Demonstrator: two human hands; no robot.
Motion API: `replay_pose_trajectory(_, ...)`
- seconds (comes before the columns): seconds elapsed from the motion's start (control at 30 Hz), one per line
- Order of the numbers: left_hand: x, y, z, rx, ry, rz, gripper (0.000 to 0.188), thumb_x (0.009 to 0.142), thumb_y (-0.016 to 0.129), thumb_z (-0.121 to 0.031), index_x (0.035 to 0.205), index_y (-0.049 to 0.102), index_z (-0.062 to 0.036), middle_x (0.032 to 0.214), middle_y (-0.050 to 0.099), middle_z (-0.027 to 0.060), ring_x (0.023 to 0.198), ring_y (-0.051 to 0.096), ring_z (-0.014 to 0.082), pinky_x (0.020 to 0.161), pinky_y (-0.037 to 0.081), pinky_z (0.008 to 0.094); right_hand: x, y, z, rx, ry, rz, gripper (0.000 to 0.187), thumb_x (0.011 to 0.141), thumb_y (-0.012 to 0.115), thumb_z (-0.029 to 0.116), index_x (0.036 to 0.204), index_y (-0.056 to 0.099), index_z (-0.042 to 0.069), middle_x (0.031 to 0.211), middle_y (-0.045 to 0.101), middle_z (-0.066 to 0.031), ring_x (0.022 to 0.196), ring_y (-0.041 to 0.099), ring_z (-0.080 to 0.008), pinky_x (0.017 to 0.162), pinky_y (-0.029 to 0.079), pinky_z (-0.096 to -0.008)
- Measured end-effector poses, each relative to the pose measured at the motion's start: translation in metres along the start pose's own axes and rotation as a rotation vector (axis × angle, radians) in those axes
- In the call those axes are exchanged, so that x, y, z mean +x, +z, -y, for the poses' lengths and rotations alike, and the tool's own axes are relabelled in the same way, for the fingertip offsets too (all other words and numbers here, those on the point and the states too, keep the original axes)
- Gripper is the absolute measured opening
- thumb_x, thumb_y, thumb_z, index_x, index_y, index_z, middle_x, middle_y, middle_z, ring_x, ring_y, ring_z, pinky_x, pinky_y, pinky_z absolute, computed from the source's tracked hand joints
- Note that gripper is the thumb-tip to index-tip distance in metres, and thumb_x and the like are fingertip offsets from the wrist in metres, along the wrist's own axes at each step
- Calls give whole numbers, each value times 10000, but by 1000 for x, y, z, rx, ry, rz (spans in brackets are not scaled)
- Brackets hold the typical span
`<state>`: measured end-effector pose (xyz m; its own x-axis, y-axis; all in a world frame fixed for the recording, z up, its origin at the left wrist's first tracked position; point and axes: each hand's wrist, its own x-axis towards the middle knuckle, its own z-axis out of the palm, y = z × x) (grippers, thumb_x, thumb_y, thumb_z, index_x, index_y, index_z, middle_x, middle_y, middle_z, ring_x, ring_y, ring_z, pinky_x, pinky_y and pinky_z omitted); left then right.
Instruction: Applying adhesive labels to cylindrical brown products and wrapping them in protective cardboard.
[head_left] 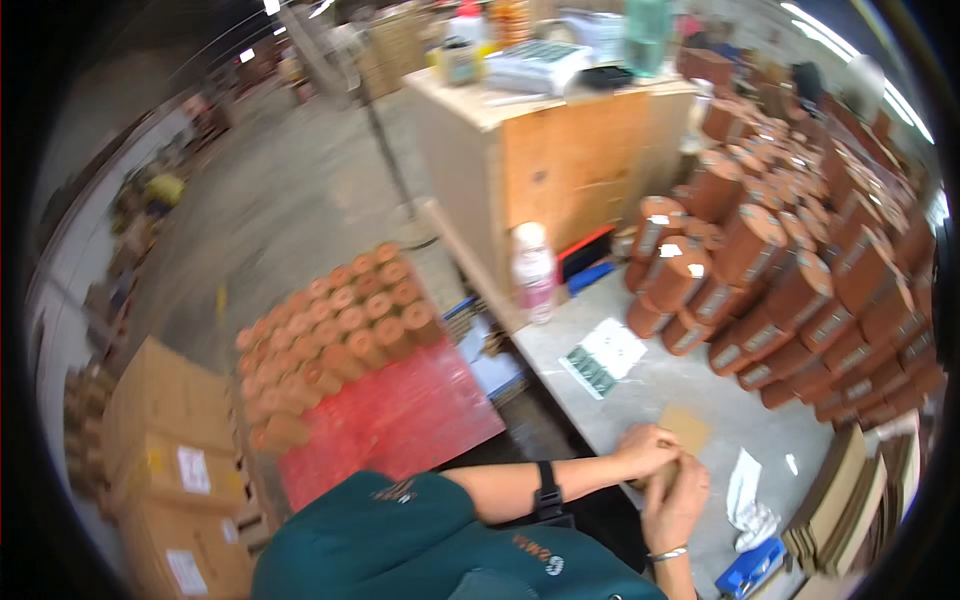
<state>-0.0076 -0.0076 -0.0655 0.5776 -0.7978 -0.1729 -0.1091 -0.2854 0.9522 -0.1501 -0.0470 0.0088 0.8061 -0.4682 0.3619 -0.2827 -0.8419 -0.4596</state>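
Note:
My two hands meet over the front of the grey tabletop (645, 385). Between them is a tan piece of paper or thin card (686, 427), with one corner sticking out beyond my fingers. My left hand (646, 451) pinches at its near side, fingers closed. My right hand (678, 508), with a bracelet at the wrist, has its fingertips bent together against the left ones on the same piece. Part of the piece is hidden under my hands, and motion blurs the detail.
Reddish-brown cylinders (750, 240) stand stacked at the right. A bottle (535, 275), a printed card (603, 357), a crumpled white wrapper (747, 505), a blue tool (750, 568) and cardboard strips (835, 500) lie about. At left are a red board (400, 415) with several cylinders and cartons (190, 470).

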Motion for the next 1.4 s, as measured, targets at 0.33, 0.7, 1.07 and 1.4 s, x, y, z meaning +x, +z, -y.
replay_pose_trajectory(0.33, 3, -4, 7, -354, -12, -214, 322, 1014, 659, -219, 1236, 675, 13, 1157, 682, 120, 1082, 635, 206, 944, 494, 334, 50, -6, -29, -271, 24, 392, 879, 638, 913, 565, 1214, 633, -38, 1152, 652, -223, 1138, 631, -387, 1020, 498, -478)
replay_pose_trajectory(0.7, -30, -33, 11, -845, -393, 281, 328, 992, 720, -182, 1261, 624, -20, 1130, 664, 39, 1024, 614, 147, 918, 500, 329, 99, 7, -97, 214, 429, 693, 842, 671, 790, 810, 983, 785, 28, 970, 772, -169, 894, 736, -264, 822, 587, -410)
replay_pose_trajectory(1.07, -39, -20, -24, -799, -281, 416, 598, 967, 786, -269, 1411, 540, 47, 1330, 635, 138, 1251, 605, 211, 1079, 485, 377, 9, 12, -66, 936, 633, 148, 765, 969, 671, 586, 1353, 583, -70, 1234, 695, -186, 1091, 689, -229, 931, 565, -357)
replay_pose_trajectory(1.4, -64, -12, -66, -608, -71, 589, 716, 875, 855, -233, 1454, 521, 24, 1344, 629, 116, 1269, 592, 207, 1113, 460, 379, -43, -23, -64, 1142, 411, 24, 691, 1003, 632, 543, 1352, 586, -51, 1210, 690, -144, 1088, 666, -196, 917, 550, -342)
